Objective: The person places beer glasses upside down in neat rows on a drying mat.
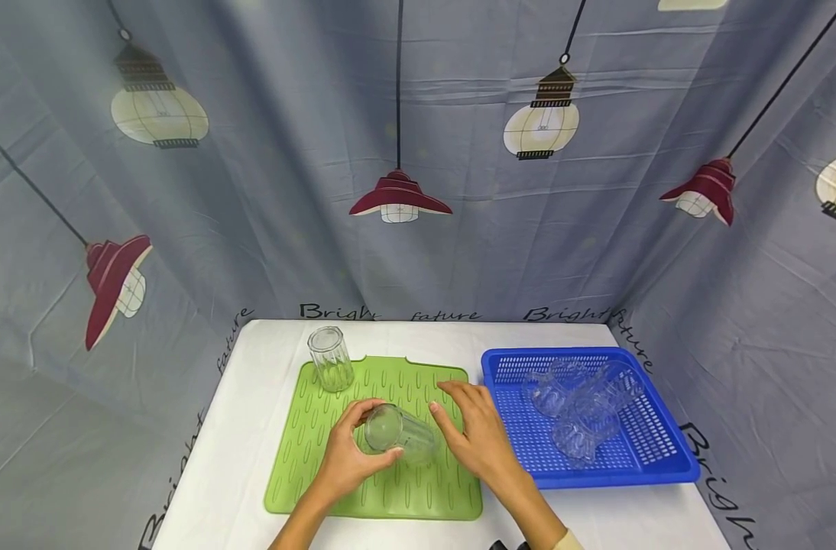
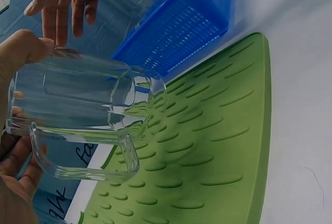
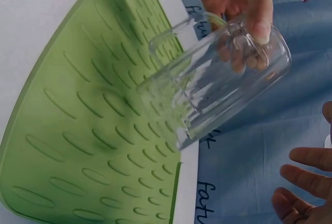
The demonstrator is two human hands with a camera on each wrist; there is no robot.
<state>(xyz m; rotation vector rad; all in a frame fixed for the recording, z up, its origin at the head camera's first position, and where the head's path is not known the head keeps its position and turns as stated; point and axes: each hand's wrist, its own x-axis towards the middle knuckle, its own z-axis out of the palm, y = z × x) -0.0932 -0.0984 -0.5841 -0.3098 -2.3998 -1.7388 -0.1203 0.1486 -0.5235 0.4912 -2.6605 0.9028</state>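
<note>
My left hand (image 1: 352,451) grips a clear glass mug (image 1: 400,434) by one end, thumb on one side and fingers on the other. The mug is tilted over the green ridged mat (image 1: 304,473), its far end sloping down to the right. Its handle (image 2: 85,172) sticks out from the side in the left wrist view. My right hand (image 1: 476,431) hovers just right of the mug with its fingers spread, holding nothing. A second clear glass (image 1: 331,359) stands at the mat's back left corner.
A blue perforated plastic basket (image 1: 549,483) sits to the right of the mat, with several clear glass pieces (image 1: 586,416) lying in it. Both rest on a white table (image 1: 232,435). A grey-blue curtain (image 1: 459,260) printed with lamps hangs behind and at the sides.
</note>
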